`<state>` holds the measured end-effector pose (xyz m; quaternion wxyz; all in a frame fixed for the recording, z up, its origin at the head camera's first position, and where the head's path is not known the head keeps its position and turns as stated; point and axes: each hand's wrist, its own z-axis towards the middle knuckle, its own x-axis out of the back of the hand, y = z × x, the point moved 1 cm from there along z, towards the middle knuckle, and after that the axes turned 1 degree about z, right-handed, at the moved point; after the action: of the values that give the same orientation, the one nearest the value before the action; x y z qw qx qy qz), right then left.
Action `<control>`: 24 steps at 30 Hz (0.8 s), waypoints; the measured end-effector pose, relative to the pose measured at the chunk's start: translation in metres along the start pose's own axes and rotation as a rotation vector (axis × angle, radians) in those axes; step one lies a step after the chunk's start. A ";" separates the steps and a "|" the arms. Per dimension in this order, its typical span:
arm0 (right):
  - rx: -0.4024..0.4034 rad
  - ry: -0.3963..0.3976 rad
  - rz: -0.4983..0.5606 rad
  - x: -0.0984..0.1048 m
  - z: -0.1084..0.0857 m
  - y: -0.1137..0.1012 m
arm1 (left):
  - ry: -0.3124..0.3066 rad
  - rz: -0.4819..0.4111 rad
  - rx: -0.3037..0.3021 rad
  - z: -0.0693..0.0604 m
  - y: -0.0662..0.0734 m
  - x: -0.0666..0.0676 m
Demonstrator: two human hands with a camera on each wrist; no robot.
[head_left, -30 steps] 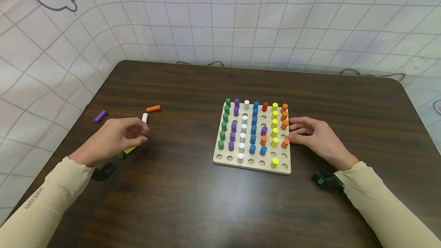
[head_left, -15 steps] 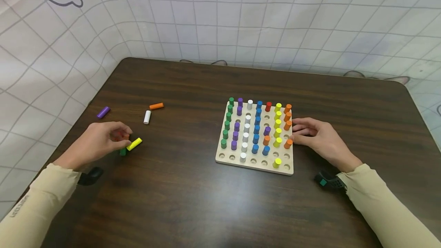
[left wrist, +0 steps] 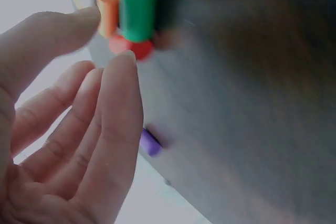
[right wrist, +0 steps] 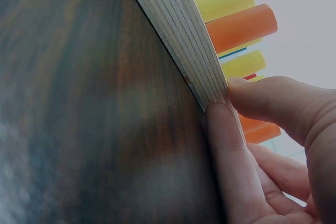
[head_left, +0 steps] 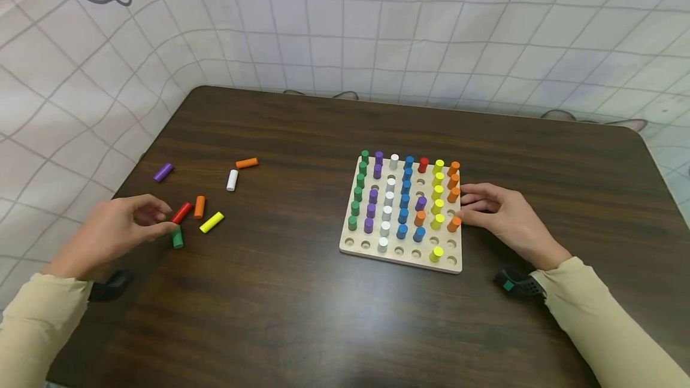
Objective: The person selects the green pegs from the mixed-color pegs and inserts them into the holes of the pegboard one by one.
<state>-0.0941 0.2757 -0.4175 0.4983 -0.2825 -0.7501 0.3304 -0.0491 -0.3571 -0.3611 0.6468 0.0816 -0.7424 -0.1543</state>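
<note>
My left hand [head_left: 121, 226] hovers beside loose pegs at the table's left, holding nothing. In the left wrist view its thumb and fingers are apart. Nearest its fingertips lie a red peg [head_left: 182, 212] and a green peg [head_left: 178, 237]. An orange peg [head_left: 200, 207] and a yellow peg [head_left: 212, 222] lie just right of these. Toward the right lies a wooden pegboard [head_left: 401, 258] with rows of coloured pegs standing in its holes. My right hand [head_left: 504, 220] holds the board's right edge: the right wrist view shows the thumb on its top rim and the index finger against its side.
Farther back on the left lie a purple peg [head_left: 163, 172], a white peg [head_left: 232, 180] and another orange peg [head_left: 247, 163]. Several front and right-hand holes of the board have no pegs. A grid-patterned cloth [head_left: 323, 29] hangs behind the dark wooden table [head_left: 302, 304].
My left hand has moved left and toward me, away from the white peg, uncovering the red, orange and green pegs. The right hand stays at the board's edge. The head view has shifted slightly.
</note>
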 end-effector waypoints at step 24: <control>0.007 -0.006 0.027 0.000 0.000 0.000 | -0.122 0.004 -0.005 -0.008 0.001 -0.008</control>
<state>-0.0946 0.2759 -0.4177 0.4925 -0.2899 -0.7465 0.3408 -0.0398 -0.3546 -0.3673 0.6008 0.0693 -0.7802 -0.1595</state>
